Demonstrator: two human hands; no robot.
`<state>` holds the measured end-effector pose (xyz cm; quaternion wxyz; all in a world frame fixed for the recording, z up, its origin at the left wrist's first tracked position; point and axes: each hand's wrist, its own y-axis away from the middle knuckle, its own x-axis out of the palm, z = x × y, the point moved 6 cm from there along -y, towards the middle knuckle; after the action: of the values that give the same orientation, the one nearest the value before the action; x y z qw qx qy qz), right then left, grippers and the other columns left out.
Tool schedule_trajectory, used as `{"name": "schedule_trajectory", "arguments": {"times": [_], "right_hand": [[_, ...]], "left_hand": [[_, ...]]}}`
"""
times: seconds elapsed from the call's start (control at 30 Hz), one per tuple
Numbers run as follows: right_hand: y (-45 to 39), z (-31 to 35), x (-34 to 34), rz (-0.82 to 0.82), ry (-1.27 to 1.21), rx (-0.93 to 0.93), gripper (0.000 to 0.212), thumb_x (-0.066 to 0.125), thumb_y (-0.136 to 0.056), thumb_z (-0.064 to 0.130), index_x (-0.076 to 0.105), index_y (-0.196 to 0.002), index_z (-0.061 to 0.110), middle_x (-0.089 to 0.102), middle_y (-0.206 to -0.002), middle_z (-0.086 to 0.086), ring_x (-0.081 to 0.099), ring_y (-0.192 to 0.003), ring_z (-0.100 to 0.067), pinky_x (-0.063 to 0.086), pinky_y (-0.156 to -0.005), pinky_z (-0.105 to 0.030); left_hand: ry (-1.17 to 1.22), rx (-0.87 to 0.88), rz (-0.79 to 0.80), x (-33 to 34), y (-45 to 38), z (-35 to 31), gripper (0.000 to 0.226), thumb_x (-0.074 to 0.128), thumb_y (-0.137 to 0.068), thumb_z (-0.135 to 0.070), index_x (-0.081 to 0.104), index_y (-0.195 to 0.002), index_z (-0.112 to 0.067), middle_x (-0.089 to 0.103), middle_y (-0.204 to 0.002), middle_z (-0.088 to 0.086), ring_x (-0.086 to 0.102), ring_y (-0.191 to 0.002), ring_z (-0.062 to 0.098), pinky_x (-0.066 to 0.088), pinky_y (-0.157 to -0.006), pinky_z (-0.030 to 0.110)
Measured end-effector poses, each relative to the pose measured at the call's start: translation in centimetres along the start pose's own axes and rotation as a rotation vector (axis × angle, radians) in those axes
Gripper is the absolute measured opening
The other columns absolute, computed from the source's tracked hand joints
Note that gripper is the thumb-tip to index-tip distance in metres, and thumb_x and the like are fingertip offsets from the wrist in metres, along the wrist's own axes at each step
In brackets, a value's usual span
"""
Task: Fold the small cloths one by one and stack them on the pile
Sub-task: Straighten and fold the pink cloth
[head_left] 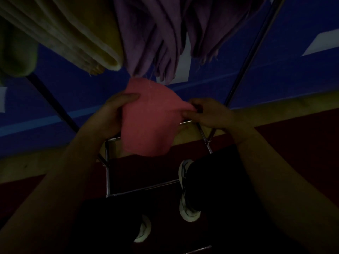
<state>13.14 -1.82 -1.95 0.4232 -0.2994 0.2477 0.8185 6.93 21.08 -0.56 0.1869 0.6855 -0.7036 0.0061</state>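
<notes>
A small pink cloth point(150, 118) hangs in the air in front of me, held between both hands. My left hand point(111, 114) grips its left edge with the thumb on top. My right hand point(209, 112) pinches its right corner between thumb and fingers. The cloth's lower part droops loose. Purple cloths point(165, 33) hang in folds above it, and a yellow-green cloth point(60, 32) hangs at the upper left. No stack of folded cloths shows in this dim view.
A metal rack frame point(108, 171) stands below the hands, with thin bars point(251, 52) running up to the right. My dark trousers and white shoes point(187, 200) are beneath. The floor is blue, yellow and dark red.
</notes>
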Motion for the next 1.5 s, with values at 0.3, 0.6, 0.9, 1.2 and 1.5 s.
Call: {"name": "schedule_trajectory", "arguments": {"times": [0.3, 0.6, 0.9, 1.2, 1.5], "right_hand": [[0.0, -0.3, -1.0, -0.109, -0.683, 0.002, 0.043, 0.066, -0.090, 0.043, 0.065, -0.127, 0.021, 0.069, -0.123, 0.001, 0.065, -0.114, -0.018, 0.049, -0.104, -0.043], [-0.4, 1.6, -0.2, -0.346, -0.582, 0.018, 0.027, 0.058, -0.091, 0.055, 0.068, -0.103, 0.033, 0.070, -0.107, 0.011, 0.065, -0.101, -0.001, 0.051, -0.099, -0.030], [-0.1, 4.0, 1.3, -0.289, -0.293, -0.163, 0.007, 0.057, -0.099, 0.027, 0.060, -0.104, 0.023, 0.062, -0.095, 0.018, 0.057, -0.083, 0.017, 0.038, -0.077, 0.001], [0.3, 4.4, 0.6, -0.493, -0.100, -0.302, 0.019, 0.055, -0.100, 0.019, 0.066, -0.104, 0.004, 0.058, -0.097, 0.001, 0.049, -0.089, 0.000, 0.033, -0.084, 0.000], [1.1, 5.0, -0.2, -0.471, -0.162, -0.358, 0.016, 0.049, -0.104, 0.022, 0.063, -0.096, 0.020, 0.060, -0.084, 0.020, 0.058, -0.079, 0.004, 0.043, -0.078, -0.012]], "left_hand": [[0.342, -0.027, 0.215, 1.9, 0.6, 1.9, 0.030, 0.060, -0.061, -0.013, 0.081, -0.083, -0.013, 0.075, -0.089, 0.004, 0.072, -0.084, 0.018, 0.059, -0.079, 0.032], [0.476, -0.126, 0.381, 5.5, 0.2, 5.0, 0.050, 0.083, -0.067, -0.040, 0.075, -0.111, -0.018, 0.070, -0.116, 0.006, 0.062, -0.110, 0.023, 0.041, -0.105, 0.041], [0.132, -0.209, 0.127, 5.1, -0.9, 6.6, 0.045, 0.059, -0.089, -0.035, 0.063, -0.125, -0.008, 0.068, -0.126, 0.014, 0.064, -0.118, 0.027, 0.055, -0.095, 0.035], [0.040, -0.089, 0.040, 4.5, -1.3, 5.7, 0.023, 0.050, -0.102, -0.021, 0.070, -0.113, -0.017, 0.071, -0.121, 0.005, 0.066, -0.113, 0.019, 0.052, -0.094, 0.029], [0.038, 0.048, -0.056, 3.9, -1.3, 4.2, 0.024, 0.047, -0.105, -0.024, 0.067, -0.116, -0.017, 0.073, -0.117, 0.002, 0.068, -0.111, 0.016, 0.054, -0.087, 0.024]]}}
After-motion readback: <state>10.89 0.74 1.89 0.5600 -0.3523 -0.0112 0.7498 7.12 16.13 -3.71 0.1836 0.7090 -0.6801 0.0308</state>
